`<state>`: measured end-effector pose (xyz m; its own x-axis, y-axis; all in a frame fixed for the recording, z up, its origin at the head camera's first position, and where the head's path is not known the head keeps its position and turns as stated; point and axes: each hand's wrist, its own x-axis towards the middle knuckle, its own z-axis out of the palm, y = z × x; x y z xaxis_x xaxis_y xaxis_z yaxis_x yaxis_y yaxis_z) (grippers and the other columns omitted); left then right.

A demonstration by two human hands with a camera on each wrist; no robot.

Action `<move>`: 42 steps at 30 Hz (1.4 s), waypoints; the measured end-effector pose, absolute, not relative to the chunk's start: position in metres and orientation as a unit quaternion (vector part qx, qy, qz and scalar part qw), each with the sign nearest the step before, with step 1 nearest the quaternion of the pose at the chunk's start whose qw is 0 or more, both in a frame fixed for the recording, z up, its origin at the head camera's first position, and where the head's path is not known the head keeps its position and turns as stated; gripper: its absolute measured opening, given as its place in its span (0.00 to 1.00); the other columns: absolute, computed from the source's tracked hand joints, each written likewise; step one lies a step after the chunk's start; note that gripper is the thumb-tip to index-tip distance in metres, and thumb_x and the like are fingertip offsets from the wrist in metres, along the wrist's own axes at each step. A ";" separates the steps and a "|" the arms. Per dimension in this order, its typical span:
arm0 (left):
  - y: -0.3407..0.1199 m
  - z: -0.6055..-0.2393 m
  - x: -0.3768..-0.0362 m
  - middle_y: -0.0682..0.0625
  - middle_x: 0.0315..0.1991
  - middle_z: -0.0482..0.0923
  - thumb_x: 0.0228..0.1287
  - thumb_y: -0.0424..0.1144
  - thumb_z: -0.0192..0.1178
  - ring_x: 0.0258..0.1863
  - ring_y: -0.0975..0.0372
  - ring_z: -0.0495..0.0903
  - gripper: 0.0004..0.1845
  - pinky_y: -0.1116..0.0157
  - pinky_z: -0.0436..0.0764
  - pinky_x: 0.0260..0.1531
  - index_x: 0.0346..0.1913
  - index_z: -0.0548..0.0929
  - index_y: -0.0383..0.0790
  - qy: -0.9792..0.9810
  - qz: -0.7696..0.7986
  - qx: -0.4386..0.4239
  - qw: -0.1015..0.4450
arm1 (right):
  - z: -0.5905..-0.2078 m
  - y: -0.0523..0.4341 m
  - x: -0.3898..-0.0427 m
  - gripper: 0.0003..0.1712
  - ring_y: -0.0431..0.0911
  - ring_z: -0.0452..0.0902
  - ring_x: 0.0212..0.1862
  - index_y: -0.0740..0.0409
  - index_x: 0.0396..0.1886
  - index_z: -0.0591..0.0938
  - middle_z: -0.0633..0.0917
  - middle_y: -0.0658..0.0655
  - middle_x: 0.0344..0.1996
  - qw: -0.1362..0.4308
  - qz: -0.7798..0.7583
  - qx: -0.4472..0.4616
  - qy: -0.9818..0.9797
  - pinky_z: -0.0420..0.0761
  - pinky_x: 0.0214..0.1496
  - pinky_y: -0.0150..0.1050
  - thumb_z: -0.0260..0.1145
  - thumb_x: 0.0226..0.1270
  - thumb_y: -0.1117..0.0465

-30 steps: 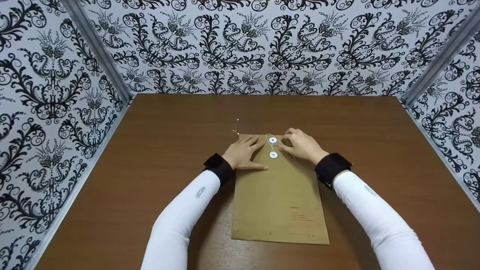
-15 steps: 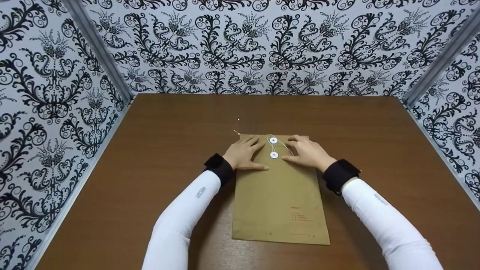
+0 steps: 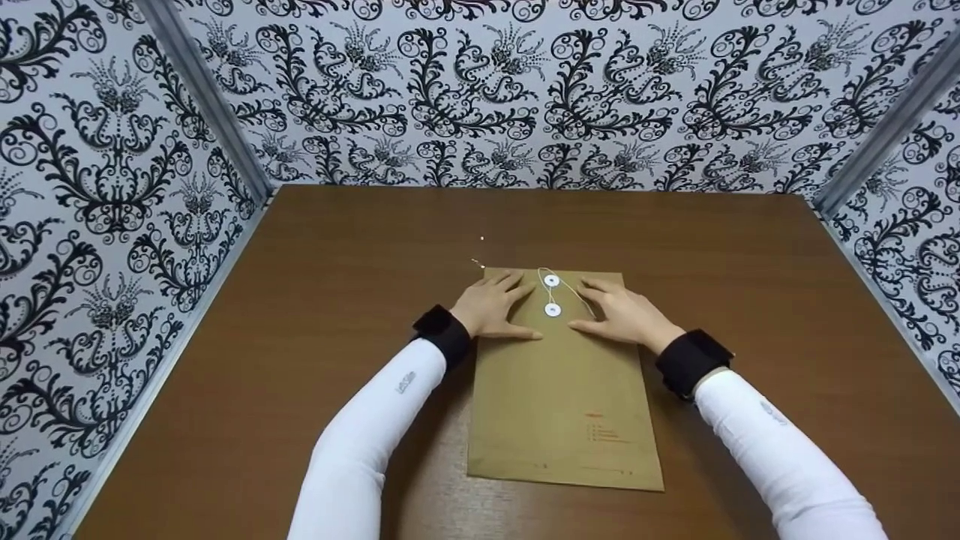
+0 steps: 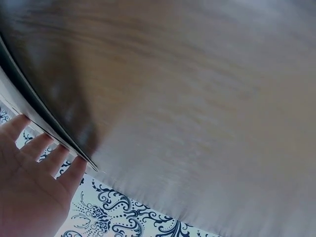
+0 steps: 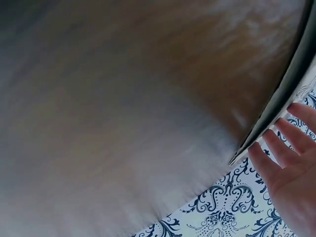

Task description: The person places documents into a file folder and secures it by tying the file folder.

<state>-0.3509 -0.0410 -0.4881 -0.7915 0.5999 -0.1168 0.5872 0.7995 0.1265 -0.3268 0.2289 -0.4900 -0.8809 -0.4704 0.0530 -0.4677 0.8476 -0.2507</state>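
Brown envelope (image 3: 564, 390) lies flat near middle of table (image 3: 315, 315), flap end far from person

Two white round buttons (image 3: 552, 295) sit on flap, one above other; thin white string (image 3: 571, 289) loops loose beside them, so flap looks not tied tight

Left hand (image 3: 495, 309) flat on top left part of envelope, fingers straight, holding nothing, pressing paper down so it stays put

Right hand (image 3: 626, 319) flat on top right part, fingers straight, near string

Hands apart, buttons between them

Black and white swirly walls (image 3: 480, 90) stand around table
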 end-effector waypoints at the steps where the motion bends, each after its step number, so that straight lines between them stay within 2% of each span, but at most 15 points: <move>1: -0.040 -0.488 -0.351 0.46 0.84 0.53 0.59 0.77 0.57 0.84 0.51 0.52 0.53 0.50 0.59 0.81 0.81 0.59 0.52 0.945 0.040 0.315 0.075 | -0.490 0.229 -0.326 0.45 0.66 0.72 0.72 0.64 0.72 0.73 0.72 0.68 0.74 0.006 -0.130 -0.244 0.961 0.77 0.67 0.63 0.69 0.66 0.38; 10: -0.039 -0.492 -0.353 0.45 0.83 0.54 0.59 0.77 0.57 0.84 0.50 0.53 0.53 0.48 0.60 0.81 0.81 0.60 0.50 0.944 0.041 0.320 0.068 | -0.487 0.230 -0.326 0.47 0.67 0.72 0.71 0.65 0.72 0.73 0.70 0.69 0.75 0.016 -0.123 -0.251 0.960 0.76 0.68 0.62 0.70 0.65 0.37; 15: -0.038 -0.494 -0.353 0.45 0.83 0.56 0.64 0.75 0.53 0.83 0.50 0.56 0.49 0.47 0.63 0.79 0.80 0.61 0.51 0.946 0.032 0.319 0.053 | -0.486 0.229 -0.327 0.47 0.67 0.73 0.70 0.65 0.72 0.73 0.70 0.69 0.75 0.021 -0.122 -0.251 0.960 0.76 0.68 0.61 0.70 0.64 0.36; 20: -0.034 -0.496 -0.351 0.44 0.79 0.64 0.71 0.71 0.48 0.79 0.50 0.65 0.41 0.49 0.71 0.74 0.78 0.67 0.50 0.947 0.002 0.322 0.002 | -0.486 0.229 -0.328 0.47 0.67 0.72 0.71 0.65 0.72 0.73 0.71 0.70 0.74 0.018 -0.119 -0.250 0.961 0.76 0.68 0.61 0.70 0.64 0.37; 28: -0.023 -0.487 -0.352 0.48 0.70 0.75 0.74 0.65 0.51 0.69 0.53 0.77 0.33 0.53 0.78 0.67 0.71 0.74 0.48 0.946 -0.066 0.315 -0.045 | -0.485 0.229 -0.329 0.47 0.67 0.73 0.71 0.64 0.71 0.74 0.71 0.68 0.74 0.023 -0.116 -0.250 0.961 0.76 0.69 0.61 0.70 0.64 0.36; 36: -0.010 -0.482 -0.358 0.52 0.73 0.74 0.76 0.53 0.56 0.67 0.57 0.80 0.28 0.59 0.80 0.65 0.72 0.74 0.46 0.918 -0.108 0.372 -0.085 | -0.484 0.230 -0.329 0.47 0.66 0.74 0.70 0.63 0.71 0.75 0.72 0.68 0.74 0.022 -0.115 -0.251 0.961 0.77 0.67 0.62 0.71 0.63 0.36; 42: -0.008 -0.486 -0.363 0.52 0.67 0.80 0.77 0.39 0.49 0.62 0.59 0.84 0.20 0.61 0.84 0.58 0.66 0.81 0.45 0.897 -0.114 0.403 -0.139 | -0.485 0.230 -0.330 0.46 0.66 0.73 0.70 0.63 0.71 0.75 0.72 0.68 0.73 0.021 -0.121 -0.257 0.958 0.77 0.68 0.61 0.71 0.63 0.37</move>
